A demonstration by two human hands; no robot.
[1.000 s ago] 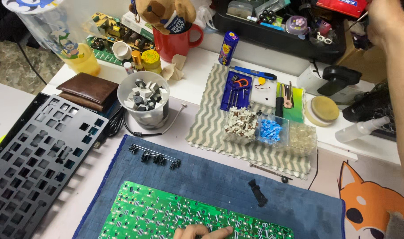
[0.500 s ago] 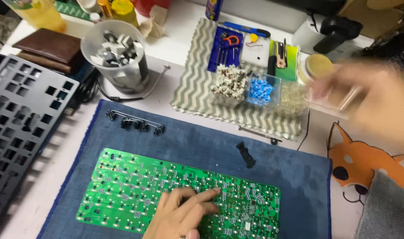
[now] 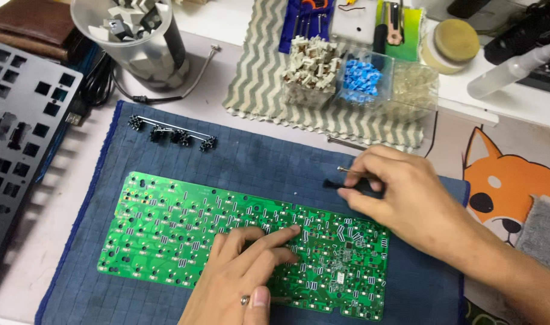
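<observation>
On the blue mat, in the head view, we see the green circuit board lying flat, its long side parallel to the mat's near edge and its right end close to the mat's right edge. The left hand rests on the board's lower middle, fingers spread flat and pressing down, holding nothing. The right hand sits just past the board's upper right corner, thumb and fingertips pinched narrow on a small black stabilizer piece with a thin wire end showing above it.

Toward the mat's far left corner we find a row of black stabilizers on their wire, well apart from both hands. Between that row and the board a band of bare mat stays open. Beyond the mat's far edge lies a striped cloth carrying clear boxes of beige switches and blue switches. A clear cup of keycaps stands at far left, and a grey keyboard plate borders the mat's left edge.
</observation>
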